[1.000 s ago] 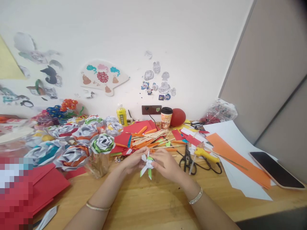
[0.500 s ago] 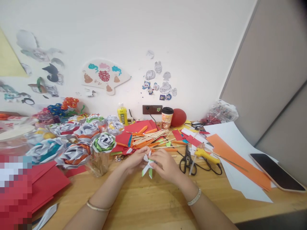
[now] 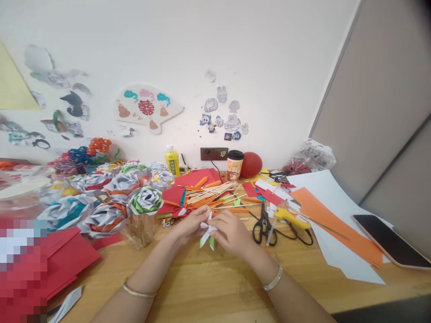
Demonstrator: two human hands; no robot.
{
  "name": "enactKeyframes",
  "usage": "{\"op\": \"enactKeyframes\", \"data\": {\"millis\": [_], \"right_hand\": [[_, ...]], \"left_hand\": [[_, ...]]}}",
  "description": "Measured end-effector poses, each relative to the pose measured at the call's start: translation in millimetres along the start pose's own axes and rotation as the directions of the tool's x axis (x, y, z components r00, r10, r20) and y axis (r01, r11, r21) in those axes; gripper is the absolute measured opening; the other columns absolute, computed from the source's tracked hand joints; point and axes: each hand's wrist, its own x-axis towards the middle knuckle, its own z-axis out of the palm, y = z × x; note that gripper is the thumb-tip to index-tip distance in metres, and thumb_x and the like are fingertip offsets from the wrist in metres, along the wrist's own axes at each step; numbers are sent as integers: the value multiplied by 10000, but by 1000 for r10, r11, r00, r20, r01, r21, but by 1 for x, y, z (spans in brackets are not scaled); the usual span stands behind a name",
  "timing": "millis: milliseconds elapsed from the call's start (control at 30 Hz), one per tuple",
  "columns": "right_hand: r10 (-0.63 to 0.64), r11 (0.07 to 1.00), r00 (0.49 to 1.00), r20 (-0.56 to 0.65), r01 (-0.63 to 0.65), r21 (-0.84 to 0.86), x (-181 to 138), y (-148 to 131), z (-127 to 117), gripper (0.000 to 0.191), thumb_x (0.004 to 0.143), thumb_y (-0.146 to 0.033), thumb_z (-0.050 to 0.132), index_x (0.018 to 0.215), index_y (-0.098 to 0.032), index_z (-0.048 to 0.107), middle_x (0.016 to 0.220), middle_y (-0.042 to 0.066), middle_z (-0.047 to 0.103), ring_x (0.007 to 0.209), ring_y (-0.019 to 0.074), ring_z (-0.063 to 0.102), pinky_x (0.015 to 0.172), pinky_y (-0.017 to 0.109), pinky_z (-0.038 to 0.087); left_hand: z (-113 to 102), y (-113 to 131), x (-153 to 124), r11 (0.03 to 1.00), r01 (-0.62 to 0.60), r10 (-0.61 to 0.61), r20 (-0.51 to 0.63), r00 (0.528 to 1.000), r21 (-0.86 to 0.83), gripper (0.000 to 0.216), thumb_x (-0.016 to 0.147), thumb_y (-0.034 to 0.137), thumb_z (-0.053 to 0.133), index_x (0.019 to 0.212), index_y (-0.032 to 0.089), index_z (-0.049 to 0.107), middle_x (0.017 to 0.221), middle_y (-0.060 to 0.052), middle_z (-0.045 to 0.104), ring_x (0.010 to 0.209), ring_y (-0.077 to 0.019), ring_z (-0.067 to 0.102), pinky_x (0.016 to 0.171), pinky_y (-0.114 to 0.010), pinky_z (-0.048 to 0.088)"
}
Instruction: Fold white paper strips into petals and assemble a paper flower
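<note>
While both hands close on it, the folded paper piece (image 3: 208, 233), white with green tips, sits pinched between the left hand (image 3: 188, 226) and the right hand (image 3: 232, 233), fingers curled tight with no gap showing. Beyond the grip rises a white wall (image 3: 269, 67); beneath it spreads the wooden table (image 3: 215, 287). Left of the grip crowd paper roses (image 3: 111, 199); just beyond it lie wooden sticks (image 3: 208, 193); to its right rest scissors (image 3: 264, 224) and a yellow glue gun (image 3: 289, 217). Both forearms angle inward, wrists low, knuckles facing up.
</note>
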Motion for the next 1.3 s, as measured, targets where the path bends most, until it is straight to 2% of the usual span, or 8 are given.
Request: {"op": "enactKeyframes", "data": {"millis": [233, 367, 533, 733, 867, 967, 1067, 1300], "right_hand": [[-15, 995, 1000, -6, 14, -101, 1, -2, 2, 261, 854, -254, 456, 1084, -170, 546, 1016, 93, 601, 902, 204, 497, 777, 353, 429], [-8, 1000, 1000, -23, 8, -10, 1, -5, -2, 223, 848, -267, 470, 1031, -183, 566, 1008, 76, 611, 944, 204, 502, 821, 356, 417], [122, 985, 982, -144, -102, 139, 2, -6, -10, 347, 858, -288, 455, 1196, -212, 458, 1158, 80, 556, 1028, 203, 488, 857, 364, 403], [49, 988, 986, -160, -25, 152, 3, -2, -19, 252, 843, -260, 481, 1079, -236, 569, 1162, 48, 568, 1049, 209, 476, 892, 387, 373], [323, 910, 902, -286, -214, 356, 4, 5, -14, 255, 854, -282, 450, 1074, -219, 562, 1075, 66, 606, 1010, 201, 522, 876, 379, 405], [523, 730, 835, -171, -336, 595, 5, 13, -8, 233, 841, -311, 464, 998, -195, 591, 991, 71, 635, 915, 188, 583, 793, 334, 466], [549, 643, 832, -79, -360, 676, 6, 19, -2, 240, 779, -290, 550, 987, -180, 596, 973, 69, 633, 854, 179, 597, 751, 313, 481], [492, 775, 854, -170, -341, 532, 6, 18, 0, 82, 694, -165, 621, 774, -177, 632, 830, 31, 602, 806, 164, 552, 732, 293, 444]], "left_hand": [[1, 1, -1, 996, -59, 59, -3, 998, -66, 309, 695, 407, 628, 687, 182, 417, 649, 60, 489, 512, -59, 429, 487, -167, 322], [5, 7, -4, 999, -47, 46, -13, 999, -13, 296, 711, 405, 612, 685, 185, 415, 644, 64, 476, 507, -58, 422, 472, -156, 315], [5, 9, -4, 976, -203, 196, -87, 977, -77, 243, 725, 387, 606, 741, 200, 451, 721, 57, 497, 600, -74, 475, 583, -182, 395], [5, 10, -5, 968, -238, 226, -135, 965, -80, 236, 712, 405, 613, 777, 212, 495, 872, 27, 553, 694, -107, 524, 639, -232, 439], [8, 13, -8, 952, -279, 263, -133, 956, -127, 225, 706, 372, 624, 738, 194, 490, 940, -8, 562, 793, -144, 544, 700, -273, 449], [13, 14, -10, 950, -253, 244, -71, 967, -182, 171, 712, 305, 604, 699, 178, 491, 793, -15, 558, 715, -143, 546, 636, -255, 440], [20, 9, -9, 955, -191, 199, 13, 980, -227, 131, 733, 275, 533, 667, 185, 464, 666, 4, 520, 583, -130, 525, 528, -243, 414], [26, -2, -4, 962, -163, 173, 28, 985, -221, 51, 722, 233, 469, 687, 199, 456, 639, 6, 530, 557, -146, 536, 496, -244, 405]]}}
